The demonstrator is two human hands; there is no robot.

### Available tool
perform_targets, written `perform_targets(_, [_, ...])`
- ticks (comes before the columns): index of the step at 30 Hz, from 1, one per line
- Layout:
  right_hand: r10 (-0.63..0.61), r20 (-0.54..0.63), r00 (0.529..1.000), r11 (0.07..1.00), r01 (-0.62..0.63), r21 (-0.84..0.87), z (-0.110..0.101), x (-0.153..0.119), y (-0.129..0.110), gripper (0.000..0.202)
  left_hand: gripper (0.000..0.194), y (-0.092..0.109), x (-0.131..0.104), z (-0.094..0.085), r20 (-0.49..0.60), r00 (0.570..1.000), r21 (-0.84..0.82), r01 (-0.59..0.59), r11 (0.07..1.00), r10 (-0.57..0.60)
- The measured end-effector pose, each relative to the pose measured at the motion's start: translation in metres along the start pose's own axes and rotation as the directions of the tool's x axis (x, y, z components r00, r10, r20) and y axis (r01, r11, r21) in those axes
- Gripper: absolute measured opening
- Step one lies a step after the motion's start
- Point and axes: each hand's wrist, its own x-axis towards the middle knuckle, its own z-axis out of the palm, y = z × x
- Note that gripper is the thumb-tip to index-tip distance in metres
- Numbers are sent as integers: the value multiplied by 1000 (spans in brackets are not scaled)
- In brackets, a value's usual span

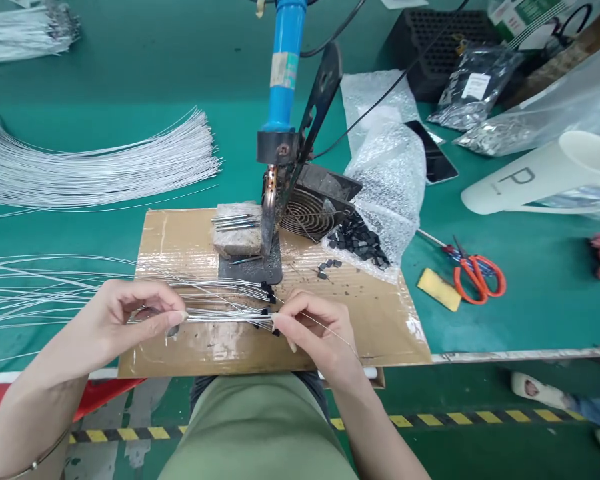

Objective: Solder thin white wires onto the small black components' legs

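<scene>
Thumb and fingers of my left hand [145,313] are closed on thin white wires [225,319] above the cardboard. At the right end of those wires, my right hand [317,327] pinches near a small black connector [275,327]; its fingertips hide part of the end. A fine silvery strand [320,323] runs across the right hand, perhaps solder wire. Just behind lie more white wires [230,285] tipped with black connectors [267,292]. A blue-handled soldering iron [286,67] is clamped upright, its bent tip [269,230] pointing down beside a worn block [236,230].
The cardboard sheet [180,360] covers the table's front edge. Behind it are a fan [307,213] and loose black connectors [360,240] on bubble wrap [387,160]. Orange-handled scissors [480,280], a yellow sponge [439,289] and a phone [433,153] lie right. A wire bundle [105,167] lies left.
</scene>
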Motion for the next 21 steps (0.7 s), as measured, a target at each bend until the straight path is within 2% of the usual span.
perform_targets(4, [-54,43,998,995,58,-80,-2,-1,-4,28,13,7,1,11,-51,998,120,-37,992,43])
perform_targets(5, [-64,47,997,993,69,-98,-1,-1,-5,27,12,10,1,18,-67,996,156,-42,987,53])
perform_targets(7, [-82,60,995,985,90,-145,2,-3,-5,26,24,16,1,36,-78,993,199,-69,978,86])
perform_targets(9, [-116,79,990,972,129,-195,3,-4,-5,24,29,23,3,57,-47,991,204,-114,972,126])
perform_targets(12, [-171,80,982,950,186,-252,3,-6,-5,21,18,33,9,82,-29,984,130,-171,977,176])
perform_targets(16, [-161,54,986,953,169,-253,0,-7,-3,22,24,40,20,95,-45,995,-73,-87,993,84])
perform_targets(18, [-113,-13,994,974,108,-199,-1,-8,0,26,24,40,24,96,-66,997,-147,-48,988,38])
perform_targets(21, [-16,-168,986,1000,20,21,-1,-7,5,41,22,39,27,96,-110,994,-180,-17,983,-3])
